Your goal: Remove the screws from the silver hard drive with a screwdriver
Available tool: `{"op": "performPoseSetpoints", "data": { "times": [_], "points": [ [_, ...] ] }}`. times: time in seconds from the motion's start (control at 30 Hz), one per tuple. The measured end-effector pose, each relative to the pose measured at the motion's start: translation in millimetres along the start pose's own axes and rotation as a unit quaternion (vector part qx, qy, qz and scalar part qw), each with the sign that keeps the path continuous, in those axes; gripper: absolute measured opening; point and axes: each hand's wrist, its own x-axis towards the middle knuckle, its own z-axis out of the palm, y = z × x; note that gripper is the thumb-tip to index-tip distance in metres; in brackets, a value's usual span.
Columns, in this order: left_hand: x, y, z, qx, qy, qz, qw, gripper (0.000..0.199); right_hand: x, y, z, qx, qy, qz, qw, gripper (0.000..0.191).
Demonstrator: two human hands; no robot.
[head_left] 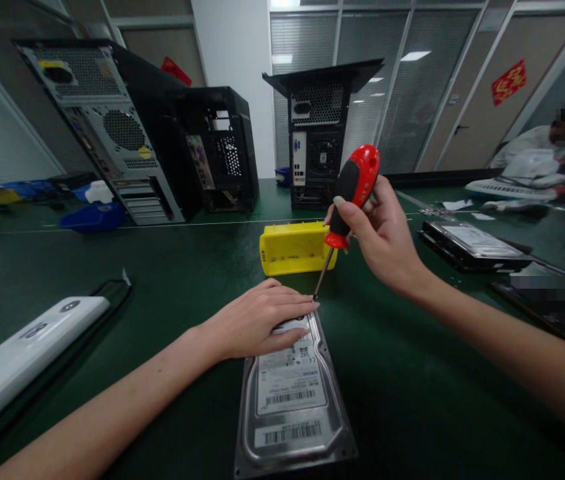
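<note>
the hard drive point(292, 393) lay label-up on the green table point(162, 400). across its far end the left hand point(257, 319) rested palm-down, fingers together, thumb slightly apart. the right hand point(388, 240), raised higher, pinched the red-and-black screwdriver point(348, 193) between thumb and fingers, its shaft slanting down to the drive's far right corner. beyond sat a yellow bin point(292, 252).

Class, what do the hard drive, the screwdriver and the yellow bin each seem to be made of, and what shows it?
Hard drive: probably metal, smooth and satin, judging by its grey sheen.
Screwdriver: shaft likely metal, thin and grey; handle seemingly glossy red plastic, showing highlights, with duller black sections, perhaps rubber.
Yellow bin: apparently moulded plastic, evenly coloured, with rounded corners.
</note>
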Motion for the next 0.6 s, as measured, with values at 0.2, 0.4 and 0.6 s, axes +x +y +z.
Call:
{"op": "performPoseSetpoints", "data": {
  "times": [0.2,0.4,0.6],
  "points": [
    [0.1,-0.6,0.0,0.002,-0.005,0.000,1.000,0.040,0.1,-3.6,0.6,0.013,0.000,0.004,1.000,0.021],
    [0.1,-1.8,1.3,-0.001,-0.002,-0.003,1.000,0.040,-2.3,-4.6,3.3,0.013,-0.001,0.015,1.000,0.018],
    [0.3,-1.1,1.6,-0.003,0.005,-0.003,1.000,0.039,-3.4,-8.8,5.0,0.022,-0.001,0.023,0.999,0.020]
  ]
}}
